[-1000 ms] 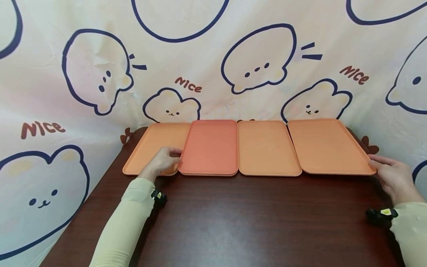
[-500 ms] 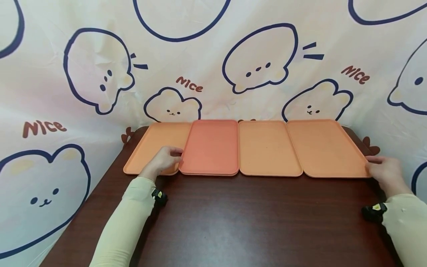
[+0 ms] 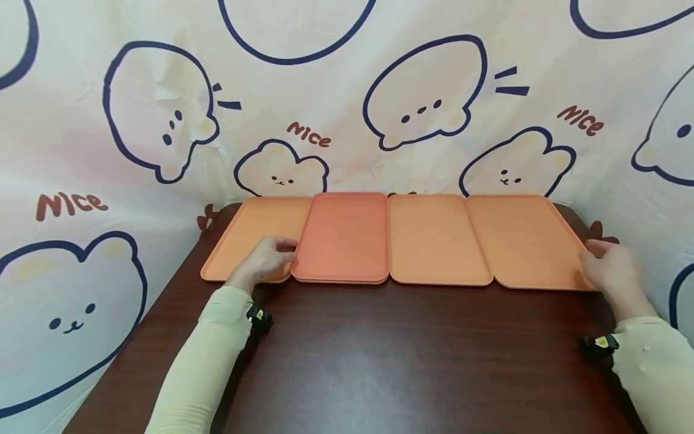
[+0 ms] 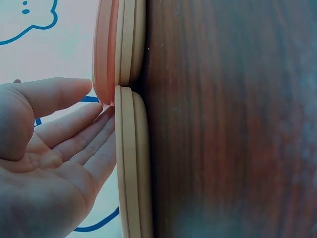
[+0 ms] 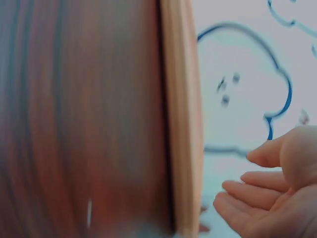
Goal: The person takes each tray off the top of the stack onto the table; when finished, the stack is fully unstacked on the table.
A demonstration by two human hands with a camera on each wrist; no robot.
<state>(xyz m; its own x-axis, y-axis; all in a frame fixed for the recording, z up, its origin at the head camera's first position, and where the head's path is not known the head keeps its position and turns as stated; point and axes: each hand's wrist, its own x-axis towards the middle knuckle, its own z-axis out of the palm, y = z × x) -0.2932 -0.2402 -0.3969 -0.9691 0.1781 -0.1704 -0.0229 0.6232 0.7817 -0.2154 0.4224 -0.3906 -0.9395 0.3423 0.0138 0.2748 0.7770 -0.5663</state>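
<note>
In the head view, a coral tray (image 3: 344,238) lies between an orange tray (image 3: 271,220) on the far left and a middle orange tray (image 3: 436,241). The left wrist view shows the coral tray stacked on a tan-orange one. My left hand (image 3: 267,258) lies over the far-left tray. Its fairly straight fingers and thumb touch the coral tray's left rim. At the outer edge of the rightmost orange tray (image 3: 526,241) is my right hand (image 3: 615,271), its fingers relaxed. The right wrist view shows a gap between its fingertips and the tray's edge, which is blurred.
The trays stand side by side along the back of a dark wooden table (image 3: 379,355). Behind and beside it hangs a pale curtain (image 3: 347,102) with cartoon outlines. Each wrist carries a small black camera (image 3: 260,318).
The rightmost tray has shifted left and slightly nearer, closing the dark gap beside the middle tray. My right hand has moved left along with it. The left hand has stayed in place.
</note>
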